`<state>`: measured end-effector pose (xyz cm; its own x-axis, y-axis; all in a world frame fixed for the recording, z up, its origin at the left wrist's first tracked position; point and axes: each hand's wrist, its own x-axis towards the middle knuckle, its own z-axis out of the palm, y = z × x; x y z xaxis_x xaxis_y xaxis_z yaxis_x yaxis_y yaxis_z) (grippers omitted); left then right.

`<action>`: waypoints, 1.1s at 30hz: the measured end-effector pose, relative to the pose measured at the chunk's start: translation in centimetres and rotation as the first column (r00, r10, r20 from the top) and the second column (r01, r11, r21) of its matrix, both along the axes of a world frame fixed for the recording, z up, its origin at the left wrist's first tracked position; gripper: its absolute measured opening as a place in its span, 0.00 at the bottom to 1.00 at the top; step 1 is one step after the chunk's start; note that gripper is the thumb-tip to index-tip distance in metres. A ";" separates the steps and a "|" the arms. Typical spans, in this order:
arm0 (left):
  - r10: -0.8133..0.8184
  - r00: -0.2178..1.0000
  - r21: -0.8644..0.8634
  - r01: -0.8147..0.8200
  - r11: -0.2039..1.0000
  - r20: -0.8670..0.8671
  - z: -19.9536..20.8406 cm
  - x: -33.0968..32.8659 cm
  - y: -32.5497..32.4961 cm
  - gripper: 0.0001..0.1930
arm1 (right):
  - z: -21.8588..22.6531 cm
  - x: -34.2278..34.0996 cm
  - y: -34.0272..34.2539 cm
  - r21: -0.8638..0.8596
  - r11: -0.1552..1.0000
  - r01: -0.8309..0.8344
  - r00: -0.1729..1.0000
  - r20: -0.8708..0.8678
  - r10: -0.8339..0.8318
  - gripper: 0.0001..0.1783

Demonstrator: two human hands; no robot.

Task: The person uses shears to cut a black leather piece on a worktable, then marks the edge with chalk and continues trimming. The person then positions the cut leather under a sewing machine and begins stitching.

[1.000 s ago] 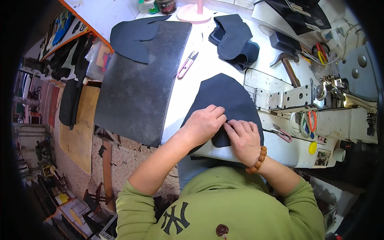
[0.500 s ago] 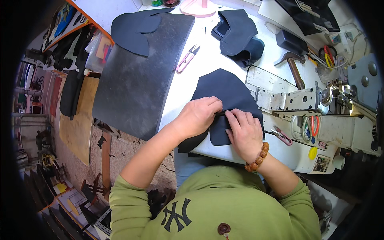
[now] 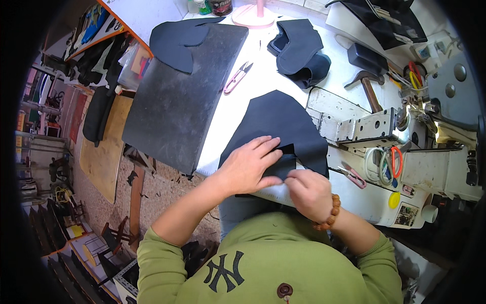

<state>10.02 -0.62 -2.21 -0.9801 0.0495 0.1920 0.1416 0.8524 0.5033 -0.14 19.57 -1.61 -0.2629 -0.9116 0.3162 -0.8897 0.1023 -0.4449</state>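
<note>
A large black sheet piece (image 3: 278,119), like leather or fabric with a pointed top, lies flat on the white table in front of me. My left hand (image 3: 251,164) presses on its lower left part with fingers spread. Beneath those fingertips sits a smaller black flap (image 3: 283,166) over the large piece. At the flap's lower right corner my right hand (image 3: 310,191) is closed in a pinch, fingers curled under. What it grips is hidden by the fingers. A narrow gap of white shows just above the right hand.
On the left lies a dark board (image 3: 182,101) with another black cut piece (image 3: 177,45). Pink thread snips (image 3: 237,78) rest beside it. Folded black pieces (image 3: 298,48), a hammer (image 3: 369,88), a sewing machine arm (image 3: 367,126) and more snips (image 3: 353,176) are at the right.
My left hand has opened from a pinch and flattened onto the black piece. My right hand has drawn down toward me and curled closed. The large piece's lower left edge looks spread out more.
</note>
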 end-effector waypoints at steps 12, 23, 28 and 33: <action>0.154 0.970 -0.115 -0.177 0.977 -0.190 -2.5 1.4 2.1 0.04 | -0.2 -3.0 2.0 -0.017 0.917 0.398 0.860 0.355 -0.366 0.29; 0.311 0.914 -0.025 -0.328 0.944 -0.260 -2.5 1.2 3.7 0.11 | -1.3 -3.6 2.1 0.171 0.926 0.337 0.679 0.637 -0.365 0.16; 0.354 0.906 0.096 -0.341 0.935 -0.231 -2.6 1.2 3.6 0.09 | -1.6 -3.2 2.1 0.077 0.935 0.345 0.841 0.417 -0.345 0.16; 0.391 0.895 0.161 -0.362 0.918 -0.216 -2.4 0.8 3.3 0.08 | -1.7 -3.1 1.6 0.048 0.930 0.365 0.874 0.326 -0.360 0.15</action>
